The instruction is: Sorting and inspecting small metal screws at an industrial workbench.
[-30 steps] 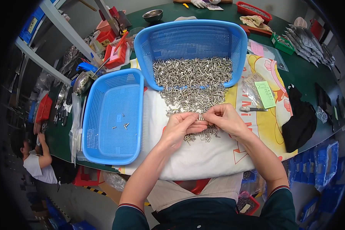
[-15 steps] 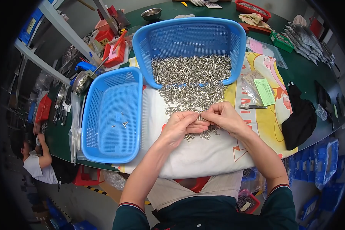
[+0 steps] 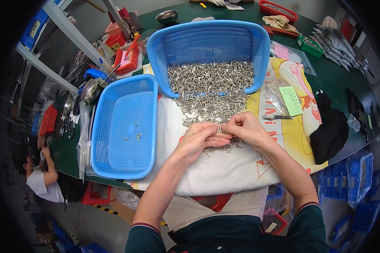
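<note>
My left hand and my right hand meet over a white cloth, fingertips pinched together on small metal pins. A heap of the same silver pins spills from a tilted blue basket onto the cloth just beyond my fingers. To my left lies a second blue basket with a few pins on its bottom.
A green card in a clear bag and a black cloth lie to the right. Red trays and tools crowd the back left, with a metal bowl behind. A person crouches on the floor at left.
My hands have stayed together at the pile's near edge, with only small finger movements on the pins. The baskets have not moved.
</note>
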